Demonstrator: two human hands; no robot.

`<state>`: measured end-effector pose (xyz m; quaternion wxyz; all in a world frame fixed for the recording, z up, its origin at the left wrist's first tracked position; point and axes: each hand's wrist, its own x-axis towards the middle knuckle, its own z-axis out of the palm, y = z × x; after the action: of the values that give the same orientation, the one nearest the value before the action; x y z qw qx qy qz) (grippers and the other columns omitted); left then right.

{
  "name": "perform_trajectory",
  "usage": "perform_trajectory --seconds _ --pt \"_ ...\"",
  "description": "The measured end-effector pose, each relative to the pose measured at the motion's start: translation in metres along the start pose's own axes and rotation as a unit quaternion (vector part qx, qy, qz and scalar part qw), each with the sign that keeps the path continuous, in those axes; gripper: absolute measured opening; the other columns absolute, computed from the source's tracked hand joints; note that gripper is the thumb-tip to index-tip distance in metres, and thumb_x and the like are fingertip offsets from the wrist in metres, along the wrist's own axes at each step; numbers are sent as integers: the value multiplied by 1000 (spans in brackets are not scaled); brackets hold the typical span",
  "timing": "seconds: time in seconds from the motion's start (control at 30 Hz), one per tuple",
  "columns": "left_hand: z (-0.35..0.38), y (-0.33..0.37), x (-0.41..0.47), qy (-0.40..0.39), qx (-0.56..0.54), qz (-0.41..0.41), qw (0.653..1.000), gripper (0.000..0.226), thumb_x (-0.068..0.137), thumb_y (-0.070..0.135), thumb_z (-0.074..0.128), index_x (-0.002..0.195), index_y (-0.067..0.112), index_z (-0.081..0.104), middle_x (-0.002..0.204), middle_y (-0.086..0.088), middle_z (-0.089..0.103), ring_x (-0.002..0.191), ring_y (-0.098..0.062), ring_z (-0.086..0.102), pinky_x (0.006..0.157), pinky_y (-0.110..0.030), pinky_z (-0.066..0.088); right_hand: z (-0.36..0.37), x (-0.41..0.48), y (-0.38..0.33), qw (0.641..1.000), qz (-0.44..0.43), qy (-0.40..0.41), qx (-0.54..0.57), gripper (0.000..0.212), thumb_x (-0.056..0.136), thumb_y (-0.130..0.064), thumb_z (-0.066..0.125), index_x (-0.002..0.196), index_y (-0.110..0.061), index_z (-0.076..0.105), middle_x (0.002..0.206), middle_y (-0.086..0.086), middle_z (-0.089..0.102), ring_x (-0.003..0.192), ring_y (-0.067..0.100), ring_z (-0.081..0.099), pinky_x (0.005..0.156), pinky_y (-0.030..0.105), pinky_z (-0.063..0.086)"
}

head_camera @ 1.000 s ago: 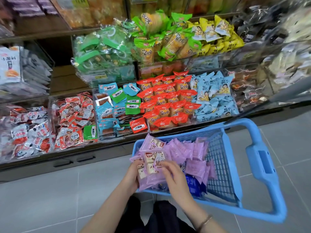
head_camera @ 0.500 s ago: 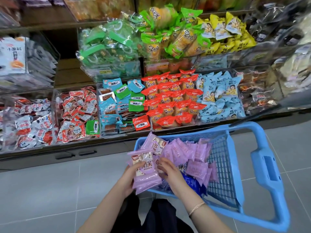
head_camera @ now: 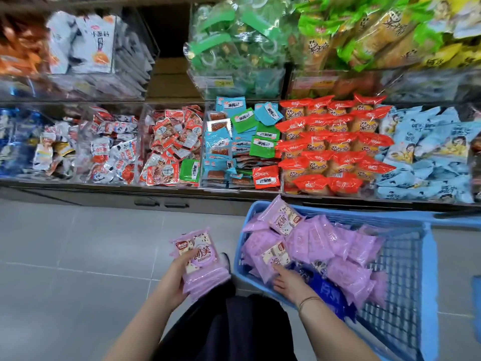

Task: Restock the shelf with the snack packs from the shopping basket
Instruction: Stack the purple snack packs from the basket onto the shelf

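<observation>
A blue shopping basket [head_camera: 430,269] stands on the floor at the lower right, filled with several purple snack packs [head_camera: 338,246]. My left hand [head_camera: 173,281] grips a stack of purple snack packs [head_camera: 201,261] over the floor, left of the basket. My right hand [head_camera: 287,281] reaches into the basket's near corner, its fingers on a purple pack [head_camera: 270,259] lying there. The shelf [head_camera: 182,191] with clear bins of snacks runs across the view in front of me.
The lower shelf bins hold red-and-white packs [head_camera: 171,147], blue and green packs [head_camera: 242,142], orange-red cakes [head_camera: 335,144] and light blue bags [head_camera: 426,157]. An empty dark gap [head_camera: 169,48] sits on the upper shelf between white bags and green packs. Grey tiled floor [head_camera: 78,256] lies left.
My left hand has carried its stack of purple packs out of the basket to the left. My right hand stayed in the basket on another pack. The view moved closer to the shelf.
</observation>
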<state>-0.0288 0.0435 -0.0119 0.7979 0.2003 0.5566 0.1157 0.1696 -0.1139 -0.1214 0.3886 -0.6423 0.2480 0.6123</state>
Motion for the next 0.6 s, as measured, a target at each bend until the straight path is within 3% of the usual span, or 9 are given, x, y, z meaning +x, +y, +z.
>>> perform_trajectory --seconds 0.2,0.27,0.33,0.43,0.47,0.53,0.6 --pt "-13 1 -1 17 -5 15 1000 40 78 19 64 117 12 61 111 -19 68 93 -36 68 73 -41 59 13 2 -2 997 13 -33 74 44 94 -19 55 134 -1 45 136 20 49 127 33 46 92 32 38" --pt "-14 0 -2 19 -12 23 999 39 76 19 65 114 12 62 107 -17 70 90 -35 69 69 -39 59 10 -2 -3 996 13 -41 83 45 93 -20 57 132 -2 46 135 19 50 126 32 48 92 31 39" --pt "-10 -3 -4 21 -17 20 999 36 74 18 65 109 12 63 99 -16 72 83 -33 71 64 -38 59 6 -9 -3 996 5 -43 74 44 91 -20 61 129 -2 49 128 18 55 117 32 54 92 32 45" --pt "0 -6 -6 18 -19 27 999 35 73 17 63 107 10 62 91 -15 73 78 -32 72 60 -37 58 -8 -20 -2 995 -16 -40 91 32 90 -5 58 121 1 54 96 18 67 86 30 62 64 30 56" --pt "4 -7 -8 18 -19 31 999 35 73 16 63 108 10 61 91 -15 73 77 -32 72 60 -37 58 -14 -25 -1 994 -26 -38 100 30 91 -1 56 120 5 54 97 21 67 89 34 62 70 34 57" --pt "12 -9 -14 11 -20 33 999 36 75 15 63 110 10 60 93 -16 72 76 -32 72 59 -37 58 -33 -34 0 994 -34 -30 97 33 90 5 52 122 15 50 116 31 59 105 41 57 96 48 46" --pt "17 -10 -18 1 -21 32 999 38 74 15 63 111 8 59 93 -17 71 75 -32 72 58 -37 58 -53 -46 2 996 -40 -10 80 32 89 4 54 119 16 52 114 32 58 102 42 58 95 50 45"
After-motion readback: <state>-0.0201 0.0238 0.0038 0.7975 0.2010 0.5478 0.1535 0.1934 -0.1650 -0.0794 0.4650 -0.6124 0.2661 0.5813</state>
